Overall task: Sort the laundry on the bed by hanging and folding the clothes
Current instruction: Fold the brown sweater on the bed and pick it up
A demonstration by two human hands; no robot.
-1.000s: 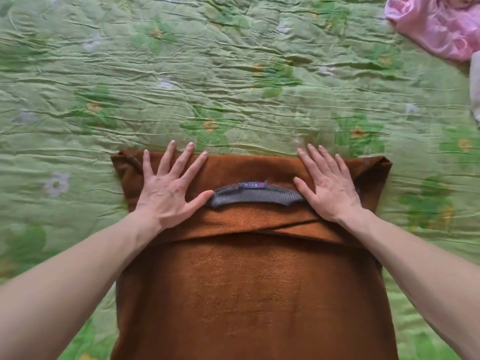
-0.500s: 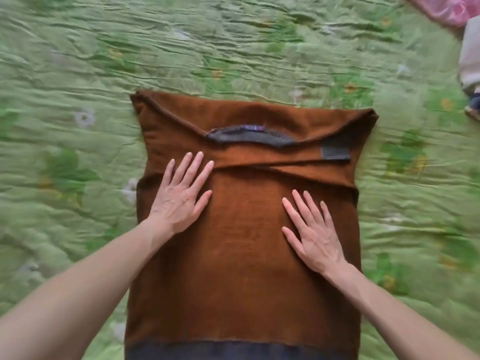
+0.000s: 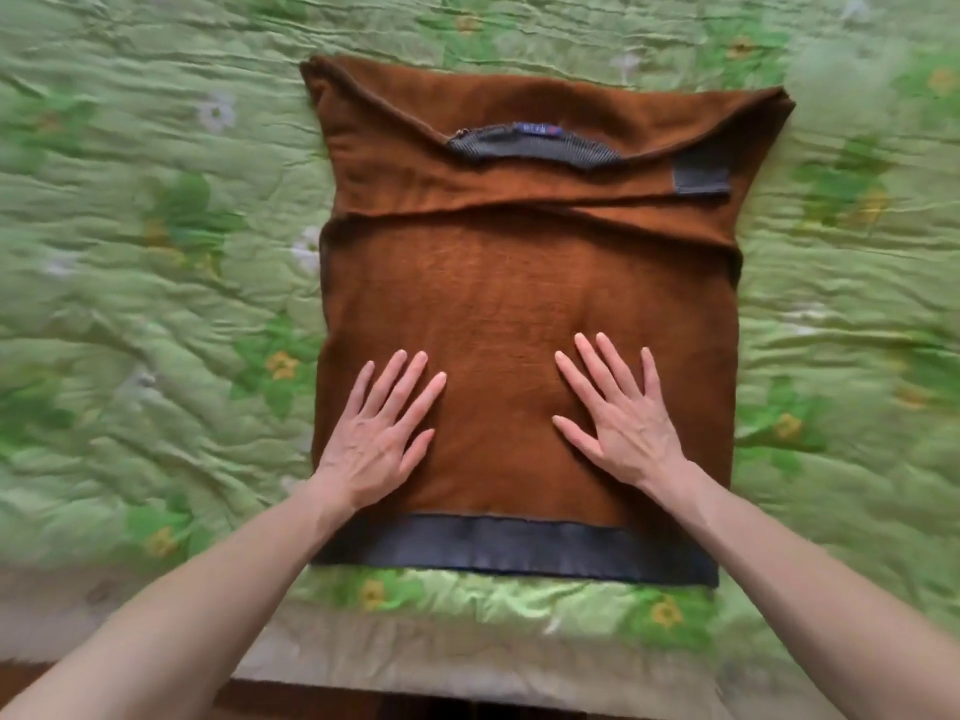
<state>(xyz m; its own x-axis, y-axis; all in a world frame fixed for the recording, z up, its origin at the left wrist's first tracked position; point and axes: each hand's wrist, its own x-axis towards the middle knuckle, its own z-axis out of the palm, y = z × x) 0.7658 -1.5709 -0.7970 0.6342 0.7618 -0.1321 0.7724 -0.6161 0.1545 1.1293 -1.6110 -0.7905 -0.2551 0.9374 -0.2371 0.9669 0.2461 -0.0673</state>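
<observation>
- Brown sweater point(image 3: 519, 283) flat on the bed's green flowery quilt point(image 3: 156, 304); sleeves folded across the top; grey collar point(image 3: 535, 148) up top; grey hem band point(image 3: 509, 548) near the bed's edge
- Left hand point(image 3: 379, 433) flat on the sweater's lower part; fingers straight and spread
- Right hand point(image 3: 623, 418) flat beside it; fingers spread; pinching nothing

One brown sweater point(image 3: 519, 283) lies at the centre of one bed covered by a single green floral quilt point(image 3: 130, 252). The sweater has one grey collar point(image 3: 535, 148) at twelve o'clock, one grey cuff point(image 3: 701, 174) at one o'clock and one grey hem band point(image 3: 519, 548) at six o'clock. Two hands: one left hand point(image 3: 382, 439) at seven o'clock, one right hand point(image 3: 626, 423) at five o'clock.
</observation>
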